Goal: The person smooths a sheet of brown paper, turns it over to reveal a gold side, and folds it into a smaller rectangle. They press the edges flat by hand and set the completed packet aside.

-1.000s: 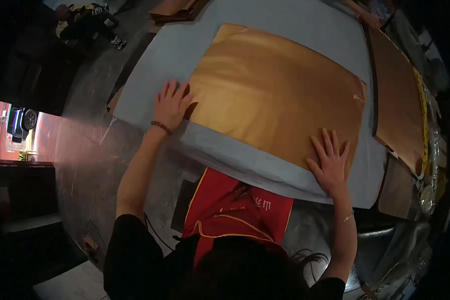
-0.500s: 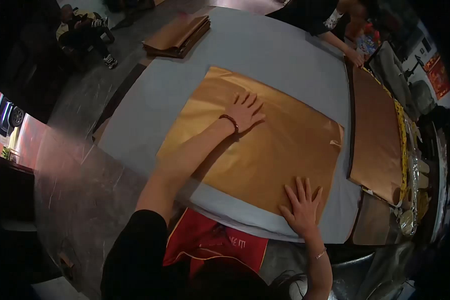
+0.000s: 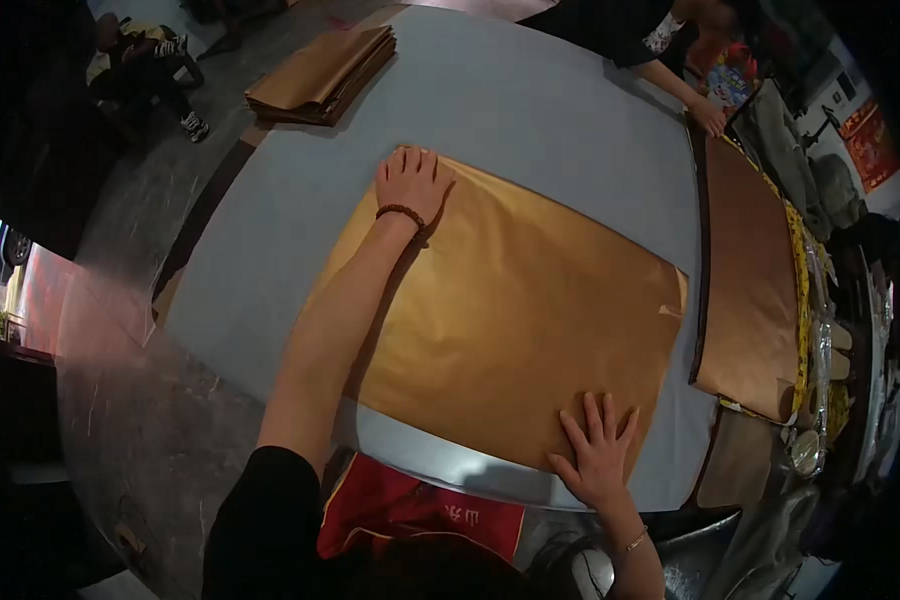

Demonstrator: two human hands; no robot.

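A sheet of gold-coloured paper or foil (image 3: 510, 310) lies on the grey-blue cloth of the table (image 3: 530, 110). My left hand (image 3: 412, 188), with a dark bead bracelet on its wrist, rests palm down at the sheet's far left corner, fingers a little apart. Near the sheet's close right edge, my right hand (image 3: 600, 452) presses flat with spread fingers. Low wrinkles run across the gold surface between the hands. At the right edge a small flap is folded or torn.
A stack of brown sheets (image 3: 320, 75) sits at the far left corner. Along the right side lies another pile of brown sheets (image 3: 750, 280) with yellow edging, touched by a co-worker's hand (image 3: 708, 115). One seated person (image 3: 150, 70) is beyond the table. Red cloth (image 3: 410, 510) shows below the near edge.
My left hand has slid left and away from me, from the upper middle of the gold sheet to its far left corner. My right hand stays flat, almost in place on the sheet.
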